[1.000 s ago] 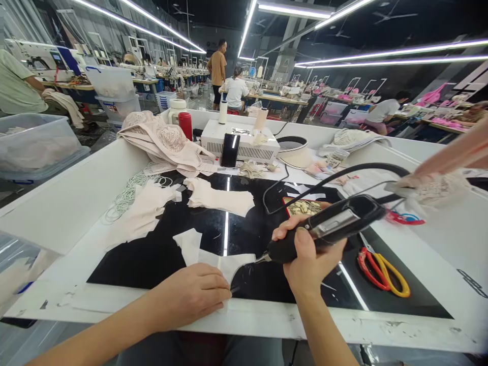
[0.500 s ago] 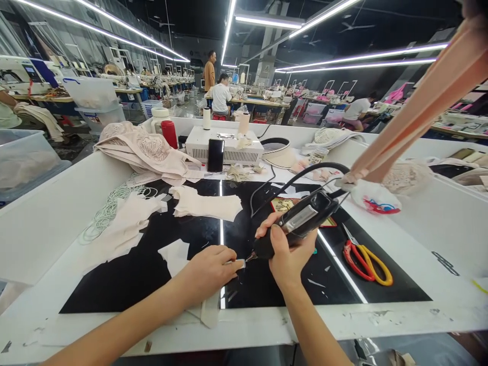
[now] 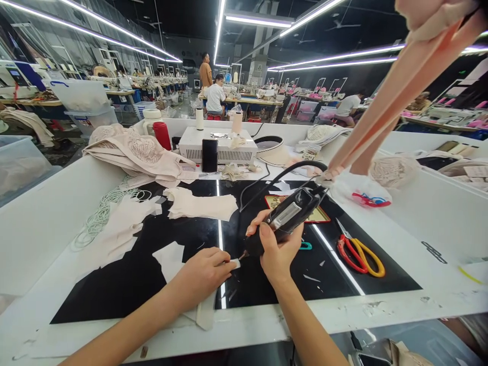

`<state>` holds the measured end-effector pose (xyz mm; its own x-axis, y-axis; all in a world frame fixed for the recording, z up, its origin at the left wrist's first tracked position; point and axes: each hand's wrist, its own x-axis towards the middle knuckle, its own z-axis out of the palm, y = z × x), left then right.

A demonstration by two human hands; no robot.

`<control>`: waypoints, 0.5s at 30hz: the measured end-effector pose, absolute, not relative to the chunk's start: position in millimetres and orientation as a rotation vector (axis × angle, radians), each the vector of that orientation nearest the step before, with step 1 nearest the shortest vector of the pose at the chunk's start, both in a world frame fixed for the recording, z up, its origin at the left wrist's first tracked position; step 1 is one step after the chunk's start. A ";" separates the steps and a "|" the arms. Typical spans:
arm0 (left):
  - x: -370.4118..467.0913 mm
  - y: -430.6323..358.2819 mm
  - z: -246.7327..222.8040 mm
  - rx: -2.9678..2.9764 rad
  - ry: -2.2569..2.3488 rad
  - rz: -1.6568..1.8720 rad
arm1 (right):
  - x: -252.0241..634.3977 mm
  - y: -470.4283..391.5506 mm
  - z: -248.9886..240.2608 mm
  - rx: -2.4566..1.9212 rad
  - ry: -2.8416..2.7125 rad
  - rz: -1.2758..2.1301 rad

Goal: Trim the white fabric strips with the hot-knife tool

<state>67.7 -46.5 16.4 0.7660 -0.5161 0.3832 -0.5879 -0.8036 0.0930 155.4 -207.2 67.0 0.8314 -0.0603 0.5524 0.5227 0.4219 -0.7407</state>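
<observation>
My right hand [image 3: 280, 251] is wrapped round a black corded handheld power tool [image 3: 292, 216], whose narrow metal tip points down and left. An elastic peach fabric band [image 3: 377, 107] is tied to the tool's rear end and runs up to the right. My left hand [image 3: 206, 272], closed, pins a small pale fabric strip [image 3: 236, 264] on the black board [image 3: 125, 292]. The tool tip is at the strip's end; whether they touch I cannot tell. A longer pale strip [image 3: 206, 312] comes out below my left wrist, over the board's front edge.
Red-and-yellow-handled scissors [image 3: 360, 254] lie to the right, near a teal clip [image 3: 306, 246] and a shallow tray [image 3: 318, 216]. Cut fabric pieces [image 3: 202, 204], pale green cord [image 3: 95, 218] and stacked bras [image 3: 137, 147] lie left. A phone [image 3: 209, 156] leans against a white box [image 3: 236, 145].
The view has shifted slightly, exposing more of the teal clip and tray. The tool has turned a little; its tip stays close to the strip in my left hand.
</observation>
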 end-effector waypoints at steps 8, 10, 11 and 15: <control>67.2 -46.8 17.5 2.733 -0.868 0.530 | 153.3 -206.7 67.6 -1.066 -0.504 -0.362; 67.1 -46.1 17.5 2.728 -0.872 0.532 | 153.4 -207.2 67.1 -1.066 -0.508 -0.364; 67.1 -45.8 17.6 2.723 -0.873 0.534 | 153.6 -207.4 66.8 -1.061 -0.512 -0.366; 66.3 -44.8 19.1 2.703 -0.869 0.517 | 154.0 -207.5 66.2 -1.049 -0.534 -0.372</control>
<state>66.3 -44.8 19.1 0.7585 -0.5095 0.4063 -0.6001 -0.7892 0.1306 154.0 -207.5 66.2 0.8137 -0.0381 0.5800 0.5308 0.4553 -0.7148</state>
